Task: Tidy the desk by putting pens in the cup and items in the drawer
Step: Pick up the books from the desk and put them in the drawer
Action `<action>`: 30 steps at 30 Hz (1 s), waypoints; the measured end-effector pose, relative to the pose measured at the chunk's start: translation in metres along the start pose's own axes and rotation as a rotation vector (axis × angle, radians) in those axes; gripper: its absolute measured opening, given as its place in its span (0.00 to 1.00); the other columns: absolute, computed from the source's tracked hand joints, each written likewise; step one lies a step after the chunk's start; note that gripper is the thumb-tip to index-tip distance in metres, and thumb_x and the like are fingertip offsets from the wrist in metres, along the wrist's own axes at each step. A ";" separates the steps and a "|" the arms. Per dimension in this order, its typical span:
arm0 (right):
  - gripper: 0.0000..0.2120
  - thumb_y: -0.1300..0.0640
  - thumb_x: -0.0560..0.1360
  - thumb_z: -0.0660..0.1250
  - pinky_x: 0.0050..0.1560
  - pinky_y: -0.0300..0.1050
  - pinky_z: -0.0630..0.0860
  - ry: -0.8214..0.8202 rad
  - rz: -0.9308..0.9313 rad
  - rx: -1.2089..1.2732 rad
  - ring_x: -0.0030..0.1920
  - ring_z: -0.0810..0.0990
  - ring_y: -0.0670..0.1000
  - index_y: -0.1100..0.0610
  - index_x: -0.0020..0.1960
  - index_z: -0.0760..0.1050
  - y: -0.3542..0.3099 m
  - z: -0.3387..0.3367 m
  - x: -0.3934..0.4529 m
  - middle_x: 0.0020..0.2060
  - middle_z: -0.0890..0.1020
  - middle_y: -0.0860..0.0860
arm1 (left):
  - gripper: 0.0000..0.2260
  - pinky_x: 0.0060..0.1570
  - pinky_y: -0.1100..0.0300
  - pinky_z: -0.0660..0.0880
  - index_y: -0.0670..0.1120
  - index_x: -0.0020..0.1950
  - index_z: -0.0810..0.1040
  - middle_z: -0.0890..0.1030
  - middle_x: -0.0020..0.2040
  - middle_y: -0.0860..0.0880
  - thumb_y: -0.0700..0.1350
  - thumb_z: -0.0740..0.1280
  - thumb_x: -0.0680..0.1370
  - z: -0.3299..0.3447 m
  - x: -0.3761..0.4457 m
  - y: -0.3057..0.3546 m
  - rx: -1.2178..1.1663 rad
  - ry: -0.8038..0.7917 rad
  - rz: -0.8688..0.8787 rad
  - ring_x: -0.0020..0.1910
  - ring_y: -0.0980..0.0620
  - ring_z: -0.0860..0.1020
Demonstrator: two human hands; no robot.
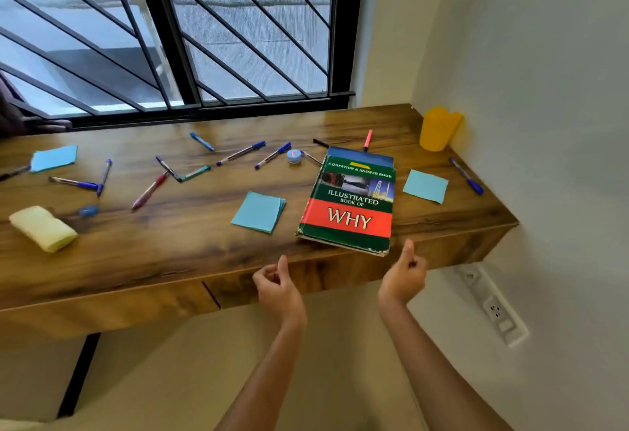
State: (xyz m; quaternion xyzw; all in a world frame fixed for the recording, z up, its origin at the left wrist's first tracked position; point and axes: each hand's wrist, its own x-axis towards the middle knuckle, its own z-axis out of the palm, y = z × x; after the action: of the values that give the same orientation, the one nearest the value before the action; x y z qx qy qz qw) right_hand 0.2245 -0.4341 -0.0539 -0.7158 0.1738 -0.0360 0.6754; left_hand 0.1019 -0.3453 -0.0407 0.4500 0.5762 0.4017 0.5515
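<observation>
A wooden desk [190,243] under a barred window carries scattered pens [240,152], with the cup [439,129] at the far right. Both hands, left [277,289] and right [405,275], hover loosely curled, seemingly empty, before the drawer [306,277]. Nothing looks tidied; pulling it open probably comes next.

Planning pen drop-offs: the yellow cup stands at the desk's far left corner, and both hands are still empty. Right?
Not quite. The head view shows the cup at the desk's far right corner, by the wall. The rest holds: left hand and right hand hold nothing.
</observation>
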 end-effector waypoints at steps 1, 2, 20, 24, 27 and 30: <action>0.19 0.45 0.79 0.60 0.39 0.43 0.70 -0.011 0.092 0.002 0.38 0.74 0.53 0.63 0.46 0.73 0.011 -0.003 -0.007 0.38 0.77 0.54 | 0.14 0.43 0.61 0.69 0.39 0.53 0.71 0.77 0.46 0.44 0.50 0.65 0.78 -0.004 0.002 -0.011 0.016 -0.011 -0.074 0.46 0.46 0.76; 0.19 0.45 0.79 0.60 0.41 0.46 0.71 -0.042 0.171 0.010 0.39 0.75 0.54 0.63 0.45 0.73 0.022 -0.005 -0.014 0.39 0.77 0.56 | 0.16 0.47 0.57 0.70 0.38 0.55 0.71 0.77 0.49 0.42 0.50 0.65 0.78 -0.008 0.005 -0.020 0.032 -0.036 -0.168 0.50 0.43 0.77; 0.36 0.32 0.72 0.62 0.67 0.61 0.68 -0.526 0.779 0.650 0.66 0.71 0.61 0.54 0.71 0.64 0.103 0.031 0.029 0.64 0.73 0.56 | 0.34 0.66 0.48 0.65 0.48 0.73 0.64 0.66 0.72 0.44 0.69 0.56 0.74 0.021 0.054 -0.103 -0.816 -0.211 -0.623 0.71 0.42 0.66; 0.42 0.28 0.67 0.64 0.67 0.64 0.68 -0.616 0.775 0.723 0.65 0.73 0.61 0.51 0.73 0.63 0.117 0.034 0.040 0.67 0.72 0.55 | 0.36 0.63 0.50 0.68 0.51 0.73 0.63 0.65 0.73 0.45 0.71 0.56 0.73 0.029 0.056 -0.108 -0.839 -0.171 -0.600 0.71 0.43 0.65; 0.42 0.28 0.67 0.64 0.68 0.64 0.67 -0.636 0.787 0.713 0.67 0.71 0.62 0.50 0.73 0.63 0.119 0.032 0.042 0.68 0.71 0.55 | 0.35 0.57 0.51 0.69 0.50 0.72 0.64 0.67 0.71 0.45 0.70 0.57 0.73 0.024 0.055 -0.109 -0.851 -0.201 -0.601 0.70 0.43 0.67; 0.45 0.28 0.63 0.68 0.67 0.66 0.67 -0.675 0.829 0.721 0.66 0.72 0.63 0.52 0.73 0.65 0.117 0.029 0.044 0.68 0.73 0.56 | 0.36 0.53 0.50 0.72 0.48 0.71 0.64 0.68 0.69 0.44 0.69 0.61 0.72 0.020 0.055 -0.109 -0.898 -0.226 -0.610 0.65 0.43 0.71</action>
State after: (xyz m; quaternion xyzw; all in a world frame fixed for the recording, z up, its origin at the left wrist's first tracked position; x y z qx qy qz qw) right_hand 0.2505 -0.4229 -0.1792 -0.2894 0.1910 0.3992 0.8488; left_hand 0.1148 -0.3228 -0.1617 0.0236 0.3896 0.3794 0.8389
